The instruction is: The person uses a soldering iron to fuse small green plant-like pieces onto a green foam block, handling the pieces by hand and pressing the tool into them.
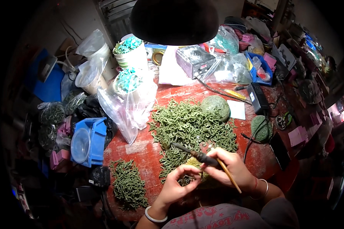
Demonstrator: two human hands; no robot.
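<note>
My right hand [231, 166] is closed round a dark pen-shaped tool [202, 157], much like a soldering iron, its narrow tip pointing left. A thin wooden stick [229, 175] crosses the same hand and slants down to the right. Beside it, my left hand [181, 183] has thumb and fingertips pinched together; whatever they hold is too small to make out. Below the tool a yellow-green rounded lump [193, 162] shows partly between the hands. Just beyond them spreads a large pile of small curly green pieces [183, 122]. A smaller pile [129, 185] lies left of my left hand.
The red worn tabletop [135, 152] carries a round green block [216, 107], a white paper square [237, 110], a black adapter [257, 98] and a dark control box [195, 61] with cable. Left stand a blue bin [96, 128] and bagged buckets [128, 57]. A dark lamp [174, 23] hangs above.
</note>
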